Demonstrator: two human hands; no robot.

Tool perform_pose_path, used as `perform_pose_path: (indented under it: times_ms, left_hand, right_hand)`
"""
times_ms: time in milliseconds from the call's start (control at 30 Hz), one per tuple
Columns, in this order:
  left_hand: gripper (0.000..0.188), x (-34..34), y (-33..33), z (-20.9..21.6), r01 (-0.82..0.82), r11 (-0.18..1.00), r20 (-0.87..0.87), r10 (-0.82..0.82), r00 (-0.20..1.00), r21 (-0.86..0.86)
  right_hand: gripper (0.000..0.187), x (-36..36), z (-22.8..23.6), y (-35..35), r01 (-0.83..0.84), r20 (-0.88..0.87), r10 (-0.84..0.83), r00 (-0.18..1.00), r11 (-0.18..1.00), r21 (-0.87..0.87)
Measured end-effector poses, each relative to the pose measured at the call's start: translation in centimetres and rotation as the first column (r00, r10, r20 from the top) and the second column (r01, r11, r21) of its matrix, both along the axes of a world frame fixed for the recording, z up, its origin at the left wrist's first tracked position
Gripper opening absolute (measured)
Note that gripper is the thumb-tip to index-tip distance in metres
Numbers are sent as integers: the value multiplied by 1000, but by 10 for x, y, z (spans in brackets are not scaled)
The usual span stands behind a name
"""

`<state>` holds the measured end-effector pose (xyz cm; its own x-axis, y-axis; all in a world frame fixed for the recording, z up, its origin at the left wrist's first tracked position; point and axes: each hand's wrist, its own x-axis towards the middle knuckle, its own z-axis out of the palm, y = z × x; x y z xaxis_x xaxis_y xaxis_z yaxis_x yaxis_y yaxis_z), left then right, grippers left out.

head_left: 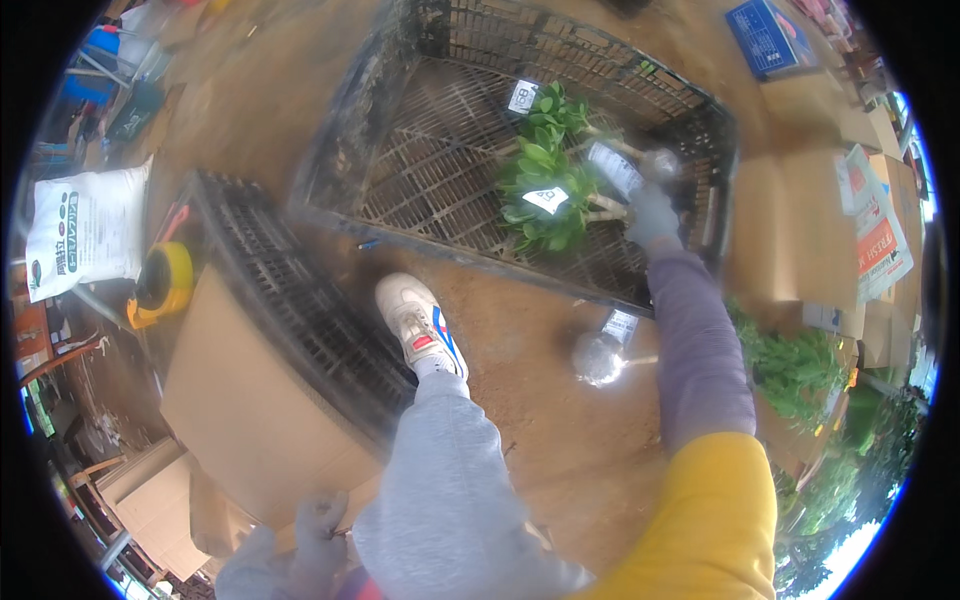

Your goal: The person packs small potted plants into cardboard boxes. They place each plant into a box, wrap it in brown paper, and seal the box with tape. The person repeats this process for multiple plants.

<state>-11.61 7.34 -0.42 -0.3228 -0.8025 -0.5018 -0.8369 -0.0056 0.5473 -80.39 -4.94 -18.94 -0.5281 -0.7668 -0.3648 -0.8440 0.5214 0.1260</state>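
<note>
My right hand [655, 220], in a grey glove, reaches into a black plastic crate [430, 210]. It is closed at the stem end of a leafy green plant [540, 190] with a white paper tag; the end inside the hand is hidden. Beside it lies a second leafy plant [552, 115], its stem running to a silvery wrapped root ball [660, 164]. Outside the crate, near my right forearm, another silvery root ball [599, 358] sits on the ground with a white label. My gloved left hand [320, 525] is low at the left, blurred, fingers loosely apart, holding nothing visible.
A second black crate [290, 290] and a cardboard sheet [250, 370] are left of my foot [415, 315]. Further left are a white sack [88, 230] and a yellow tape roll [165, 280]. Cardboard boxes [785, 220], a blue box [768, 38] and greenery [790, 360] stand right.
</note>
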Motion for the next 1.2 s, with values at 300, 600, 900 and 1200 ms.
perform_pose_path:
  times_ms: [300,600,900,1200]
  left_hand:
    - [71,2,9,-8,1,1000,23,-1,1000,-16]
    - [67,-1,19,-24,150,948,55,-140,989,-282]
    - [52,-5,36,-30,113,872,41,-107,993,-476]
    - [34,11,52,-26,120,811,188,-12,982,-573]
  right_hand:
    - [44,15,58,0,11,26,-9,1000,998,-57]
    - [50,30,160,13,-9,-179,-25,984,983,-183]
    - [38,59,279,27,-158,-231,64,971,895,-417]
    - [24,265,324,-33,-672,125,813,568,546,-500]
